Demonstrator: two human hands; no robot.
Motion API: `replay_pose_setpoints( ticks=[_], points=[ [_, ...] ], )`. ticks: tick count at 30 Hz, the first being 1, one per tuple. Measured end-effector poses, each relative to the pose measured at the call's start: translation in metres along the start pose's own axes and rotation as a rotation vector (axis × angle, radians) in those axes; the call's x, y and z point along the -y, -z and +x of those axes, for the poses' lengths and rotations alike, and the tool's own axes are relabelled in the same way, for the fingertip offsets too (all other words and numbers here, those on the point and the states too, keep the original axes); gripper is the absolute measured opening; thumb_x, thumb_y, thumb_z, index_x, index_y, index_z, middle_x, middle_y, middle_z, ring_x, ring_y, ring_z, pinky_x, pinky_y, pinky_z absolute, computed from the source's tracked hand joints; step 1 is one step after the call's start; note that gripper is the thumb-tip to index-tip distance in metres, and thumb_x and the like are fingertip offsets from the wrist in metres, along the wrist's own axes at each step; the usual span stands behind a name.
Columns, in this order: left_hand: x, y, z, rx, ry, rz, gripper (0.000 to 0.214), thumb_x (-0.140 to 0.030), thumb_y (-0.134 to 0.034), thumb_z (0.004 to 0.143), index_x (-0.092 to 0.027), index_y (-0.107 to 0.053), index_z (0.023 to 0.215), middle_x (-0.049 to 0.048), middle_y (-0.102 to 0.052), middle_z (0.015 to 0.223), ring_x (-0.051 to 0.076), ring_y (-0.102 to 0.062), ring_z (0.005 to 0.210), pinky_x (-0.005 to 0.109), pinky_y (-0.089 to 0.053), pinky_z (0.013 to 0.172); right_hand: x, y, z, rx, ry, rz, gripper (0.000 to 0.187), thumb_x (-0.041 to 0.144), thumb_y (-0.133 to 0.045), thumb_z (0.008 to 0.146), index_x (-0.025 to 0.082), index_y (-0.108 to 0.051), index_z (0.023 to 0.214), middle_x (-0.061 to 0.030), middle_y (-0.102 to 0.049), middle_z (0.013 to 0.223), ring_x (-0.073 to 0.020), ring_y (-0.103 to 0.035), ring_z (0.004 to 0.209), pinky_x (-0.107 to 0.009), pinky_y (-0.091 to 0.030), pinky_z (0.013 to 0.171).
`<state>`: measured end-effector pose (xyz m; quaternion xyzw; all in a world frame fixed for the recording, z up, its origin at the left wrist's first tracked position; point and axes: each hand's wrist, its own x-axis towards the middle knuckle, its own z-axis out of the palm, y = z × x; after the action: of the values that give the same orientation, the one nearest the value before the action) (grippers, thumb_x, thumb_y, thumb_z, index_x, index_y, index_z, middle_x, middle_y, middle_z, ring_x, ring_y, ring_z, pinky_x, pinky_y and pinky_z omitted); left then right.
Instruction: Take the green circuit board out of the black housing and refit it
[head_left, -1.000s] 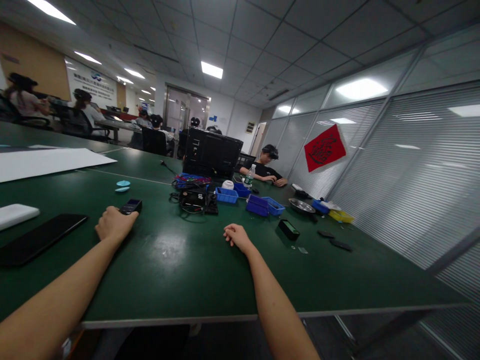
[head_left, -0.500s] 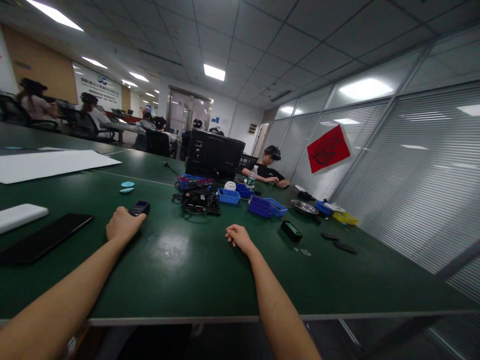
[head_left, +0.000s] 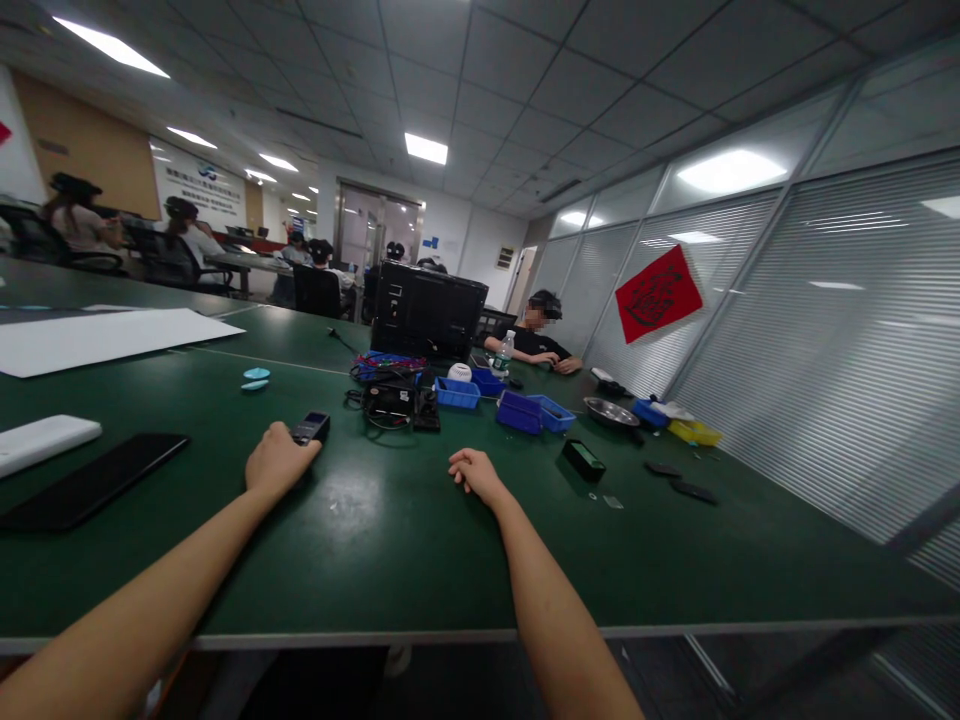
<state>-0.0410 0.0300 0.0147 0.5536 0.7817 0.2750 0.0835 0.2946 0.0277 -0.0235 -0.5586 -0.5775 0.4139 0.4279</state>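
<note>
My left hand [head_left: 277, 464] rests on the green table [head_left: 390, 560] with its fingers closed round the near end of a small black device with a screen [head_left: 311, 427]. To its right, my right hand [head_left: 474, 472] lies on the tabletop with its fingers loosely curled and nothing visible in them. Between the two hands the table surface shows a dull worn patch.
A black phone [head_left: 90, 478] and a white slab [head_left: 45, 440] lie at the left. Ahead are tangled cables with a black unit [head_left: 394, 400], blue bins [head_left: 525, 410], a small black box [head_left: 583, 459], a metal bowl [head_left: 611, 411] and a black case [head_left: 427, 308]. A seated person [head_left: 536, 338] works beyond; others sit at far tables.
My left hand has slid to the right across the table with the small black device in it. My right hand has stayed where it was.
</note>
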Motion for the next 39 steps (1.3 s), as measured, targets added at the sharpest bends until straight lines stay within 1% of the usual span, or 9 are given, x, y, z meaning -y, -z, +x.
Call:
replay_pose_setpoints(
  ticks=[8, 15, 21, 24, 27, 30, 33, 36, 39],
  points=[
    [-0.034, -0.018, -0.035, 0.068, -0.265, 0.096, 0.050, -0.053, -0.039, 0.072, -0.011, -0.049, 0.097, 0.0168, -0.060, 0.094, 0.029, -0.059, 0.087, 0.033, -0.042, 0.067, 0.004, -0.001, -0.002, -0.004, -0.022, 0.002, 0.023, 0.002, -0.036, 0.057, 0.014, -0.052, 0.066, 0.0013, -0.057, 0.054, -0.0060, -0.046, 0.038, -0.013, -0.029, 0.029],
    [-0.057, -0.032, -0.071, 0.088, -0.462, 0.067, 0.042, -0.050, -0.041, 0.074, -0.015, -0.051, 0.096, 0.0139, -0.060, 0.093, 0.026, -0.058, 0.086, 0.032, -0.040, 0.069, 0.000, -0.002, 0.001, -0.011, -0.009, -0.021, 0.024, 0.001, -0.034, 0.053, 0.015, -0.052, 0.061, 0.0026, -0.055, 0.049, -0.0053, -0.040, 0.034, -0.014, -0.027, 0.029],
    [-0.076, -0.055, -0.093, 0.048, -0.618, 0.002, 0.053, -0.050, -0.044, 0.075, -0.015, -0.044, 0.115, 0.0157, -0.056, 0.100, 0.026, -0.055, 0.090, 0.034, -0.040, 0.075, -0.002, -0.001, 0.004, -0.053, 0.017, -0.084, 0.024, 0.002, -0.033, 0.052, 0.016, -0.053, 0.057, 0.0046, -0.051, 0.042, -0.0054, -0.036, 0.031, -0.015, -0.027, 0.034],
    [-0.081, -0.063, -0.095, 0.075, -0.658, -0.012, 0.061, -0.053, -0.044, 0.075, -0.015, -0.039, 0.123, 0.0165, -0.054, 0.105, 0.027, -0.055, 0.091, 0.034, -0.040, 0.075, -0.002, 0.001, 0.005, -0.103, 0.055, -0.143, 0.023, 0.002, -0.033, 0.050, 0.016, -0.052, 0.049, 0.0054, -0.045, 0.036, -0.0056, -0.037, 0.033, -0.016, -0.030, 0.039],
    [-0.081, -0.067, -0.094, 0.128, -0.684, -0.037, 0.065, -0.054, -0.044, 0.075, -0.016, -0.035, 0.127, 0.0164, -0.053, 0.109, 0.026, -0.054, 0.092, 0.033, -0.040, 0.076, -0.001, 0.004, 0.005, -0.122, 0.048, -0.149, 0.021, 0.004, -0.032, 0.048, 0.016, -0.049, 0.045, 0.0061, -0.041, 0.033, -0.0060, -0.035, 0.033, -0.017, -0.030, 0.042],
    [-0.080, -0.066, -0.093, 0.137, -0.703, -0.103, 0.061, -0.052, -0.044, 0.077, -0.016, -0.038, 0.125, 0.0134, -0.053, 0.108, 0.024, -0.054, 0.094, 0.032, -0.041, 0.079, -0.001, 0.005, 0.005, -0.113, 0.028, -0.136, 0.020, 0.006, -0.032, 0.048, 0.017, -0.049, 0.046, 0.0069, -0.040, 0.033, -0.0061, -0.033, 0.032, -0.018, -0.030, 0.043],
    [-0.078, -0.059, -0.095, 0.043, -0.754, -0.188, 0.042, -0.043, -0.044, 0.080, -0.018, -0.050, 0.113, 0.0090, -0.054, 0.105, 0.021, -0.052, 0.096, 0.033, -0.040, 0.085, -0.001, 0.005, 0.004, -0.091, 0.013, -0.128, 0.019, 0.007, -0.032, 0.047, 0.016, -0.049, 0.048, 0.0072, -0.039, 0.033, -0.0060, -0.031, 0.031, -0.018, -0.028, 0.043],
    [-0.077, -0.048, -0.103, -0.022, -0.873, -0.265, 0.023, -0.029, -0.044, 0.080, -0.019, -0.058, 0.095, 0.0059, -0.057, 0.097, 0.019, -0.051, 0.093, 0.033, -0.040, 0.084, -0.001, 0.005, 0.005, -0.081, 0.004, -0.130, 0.020, 0.007, -0.031, 0.046, 0.016, -0.048, 0.048, 0.0070, -0.040, 0.032, -0.0057, -0.031, 0.030, -0.018, -0.027, 0.042],
    [-0.081, -0.028, -0.125, -0.021, -1.016, -0.370, 0.020, -0.014, -0.041, 0.078, -0.019, -0.059, 0.086, 0.0045, -0.059, 0.088, 0.017, -0.051, 0.085, 0.032, -0.042, 0.077, -0.001, 0.006, 0.005, -0.086, 0.002, -0.134, 0.020, 0.007, -0.031, 0.046, 0.016, -0.048, 0.048, 0.0070, -0.040, 0.032, -0.0058, -0.030, 0.030, -0.018, -0.026, 0.041]
  ],
)
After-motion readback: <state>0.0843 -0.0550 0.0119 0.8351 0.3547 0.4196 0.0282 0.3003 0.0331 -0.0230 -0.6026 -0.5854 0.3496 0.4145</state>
